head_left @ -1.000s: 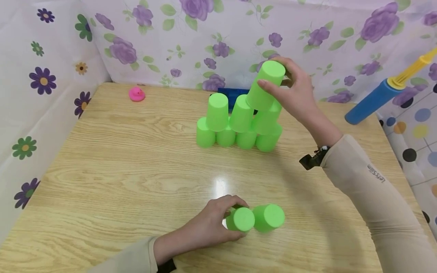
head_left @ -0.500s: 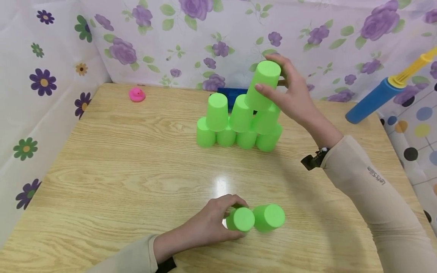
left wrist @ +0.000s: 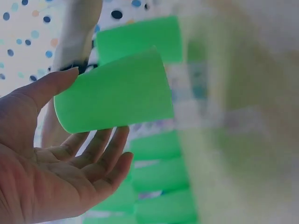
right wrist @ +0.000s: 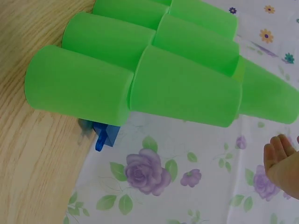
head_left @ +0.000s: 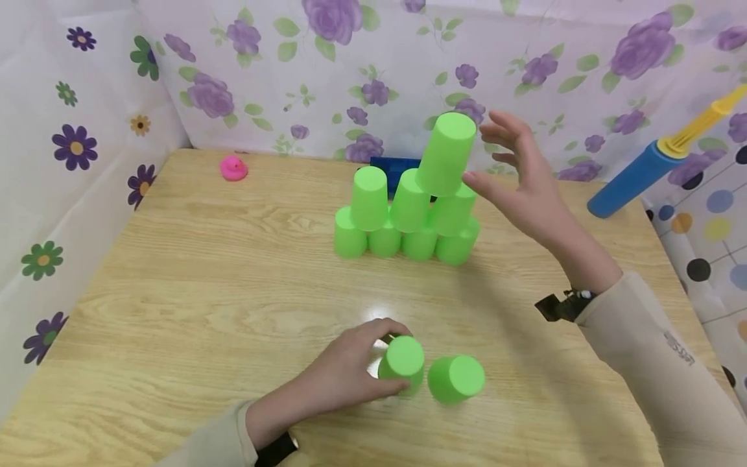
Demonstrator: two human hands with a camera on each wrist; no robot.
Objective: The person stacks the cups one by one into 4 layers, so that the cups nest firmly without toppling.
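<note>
A pyramid of upside-down green plastic cups stands toward the back of the table, several in the bottom row, three in the middle row [head_left: 410, 204] and one top cup [head_left: 446, 155] on the right. My right hand [head_left: 528, 185] is just right of that top cup, fingers spread and apart from it; only part of the hand [right wrist: 285, 165] shows in the right wrist view. Near the front, my left hand [head_left: 341, 373] grips another green cup [left wrist: 117, 93] between thumb and fingers. Just right of it stands a loose green cup [head_left: 456, 379], upside down.
Behind the pyramid lies a blue object [head_left: 393, 170], mostly hidden. A pink rubber duck [head_left: 233, 168] sits at the back left of the wooden table [head_left: 233, 292]. At the back right leans a blue and yellow hand pump [head_left: 630, 178]. Flowered cloth hangs behind and at the left.
My right hand has let go of the top cup and drawn back to the right, leaving it on the middle row. My left hand has moved its cup slightly left, apart from the loose cup.
</note>
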